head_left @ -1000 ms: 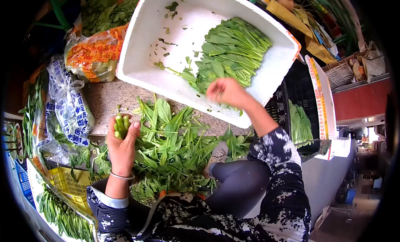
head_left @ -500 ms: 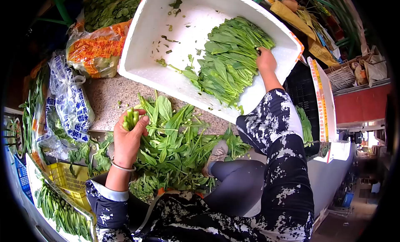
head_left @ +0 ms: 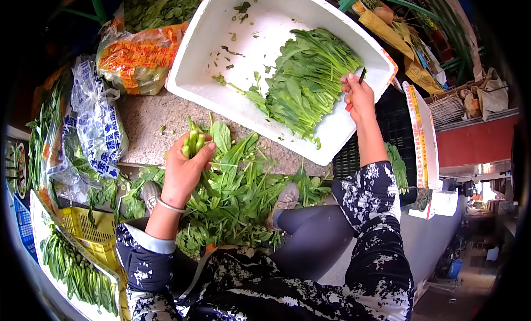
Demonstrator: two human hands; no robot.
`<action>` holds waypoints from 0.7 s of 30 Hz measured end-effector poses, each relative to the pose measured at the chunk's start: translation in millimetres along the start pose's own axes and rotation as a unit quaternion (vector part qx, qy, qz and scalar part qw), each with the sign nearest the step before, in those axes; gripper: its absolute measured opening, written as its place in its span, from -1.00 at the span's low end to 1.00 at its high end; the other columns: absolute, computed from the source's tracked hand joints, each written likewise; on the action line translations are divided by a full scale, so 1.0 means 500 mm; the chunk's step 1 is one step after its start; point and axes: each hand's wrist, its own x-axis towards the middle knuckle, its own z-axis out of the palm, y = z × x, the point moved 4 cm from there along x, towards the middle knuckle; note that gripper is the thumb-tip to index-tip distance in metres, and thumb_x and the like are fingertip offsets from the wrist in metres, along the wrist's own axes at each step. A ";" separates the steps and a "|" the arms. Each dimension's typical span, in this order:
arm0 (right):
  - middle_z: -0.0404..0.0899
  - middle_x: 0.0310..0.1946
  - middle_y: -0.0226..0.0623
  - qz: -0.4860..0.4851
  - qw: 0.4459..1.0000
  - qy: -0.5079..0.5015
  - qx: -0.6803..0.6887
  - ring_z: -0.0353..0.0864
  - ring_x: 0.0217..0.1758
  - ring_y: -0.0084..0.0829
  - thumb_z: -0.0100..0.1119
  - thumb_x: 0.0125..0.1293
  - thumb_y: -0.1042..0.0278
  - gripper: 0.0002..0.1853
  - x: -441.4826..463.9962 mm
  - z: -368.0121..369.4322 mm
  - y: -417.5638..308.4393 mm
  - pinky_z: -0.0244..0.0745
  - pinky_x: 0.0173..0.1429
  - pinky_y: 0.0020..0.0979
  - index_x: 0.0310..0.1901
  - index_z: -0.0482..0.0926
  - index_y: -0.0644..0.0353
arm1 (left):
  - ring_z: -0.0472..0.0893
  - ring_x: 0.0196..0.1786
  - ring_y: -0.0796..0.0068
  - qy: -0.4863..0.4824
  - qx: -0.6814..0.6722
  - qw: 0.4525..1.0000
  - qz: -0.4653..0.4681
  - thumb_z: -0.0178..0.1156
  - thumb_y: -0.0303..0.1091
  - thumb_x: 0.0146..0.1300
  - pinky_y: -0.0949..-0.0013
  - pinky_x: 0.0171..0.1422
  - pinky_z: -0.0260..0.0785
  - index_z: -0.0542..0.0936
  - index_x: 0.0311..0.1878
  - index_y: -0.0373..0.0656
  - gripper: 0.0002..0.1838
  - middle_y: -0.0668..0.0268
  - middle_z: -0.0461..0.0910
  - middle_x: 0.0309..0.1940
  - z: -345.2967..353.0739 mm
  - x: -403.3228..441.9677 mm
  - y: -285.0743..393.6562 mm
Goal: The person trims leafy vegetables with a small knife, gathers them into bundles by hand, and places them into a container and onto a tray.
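A white foam box (head_left: 193, 50) sits tilted at the far centre, with leafy greens (head_left: 310, 80) laid in a pile in its right half and leaf scraps scattered over its left half. The person's left hand (head_left: 189, 166), left of centre, is curled closed around a small bunch of green stems (head_left: 193, 143), cut ends up. The right hand (head_left: 360, 97) is over the right side of the box, at the stem ends of the pile; its fingers are closed on a slim tool (head_left: 362, 76) with a dark tip and a red part showing below. Whether those fingers also grip a stem, I cannot tell.

Between the two hands and nearer the person, loose greens (head_left: 232, 194) lie heaped between two grey shoes (head_left: 286, 199), in front of a speckled stone slab (head_left: 146, 124). Printed plastic bags (head_left: 99, 119) stand at left, above a yellow crate (head_left: 91, 230). At near left, a white container (head_left: 41, 210) holds more greens in a row. A black crate (head_left: 401, 119) stands right of the foam box.
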 end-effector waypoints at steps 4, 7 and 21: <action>0.54 -0.50 -0.37 0.070 0.942 -0.169 -0.281 0.26 -0.67 -0.75 0.12 0.22 0.32 -0.82 -0.155 0.071 -0.027 0.10 -0.67 -0.71 -0.23 0.54 0.24 | 0.45 -0.51 0.67 -0.036 0.100 0.992 0.068 0.24 -0.42 0.10 0.57 -0.41 0.34 0.53 -0.30 -0.22 -0.87 0.40 0.54 -0.52 0.002 -0.001 -0.004; 0.58 -0.45 -0.36 -0.039 0.894 -0.332 -0.299 0.49 -0.42 -0.60 0.21 0.14 0.42 -0.83 -0.267 0.146 0.005 0.44 -0.32 -0.59 -0.25 0.57 0.29 | 0.53 -0.48 0.51 -0.047 0.199 0.966 0.156 0.30 -0.38 0.05 0.49 -0.35 0.39 0.55 -0.27 -0.17 -0.81 0.32 0.59 -0.47 0.025 -0.021 0.017; 0.42 -0.54 -0.41 0.217 0.860 -0.447 0.117 0.28 -0.59 -0.67 -0.22 0.41 0.13 -0.58 -0.417 0.270 0.035 0.17 -0.54 -0.67 0.06 0.34 0.35 | 0.46 -0.36 0.71 -0.147 0.008 0.989 0.007 0.29 -0.32 0.10 0.54 -0.23 0.35 0.55 -0.22 -0.28 -0.74 0.43 0.58 -0.41 0.036 -0.028 -0.011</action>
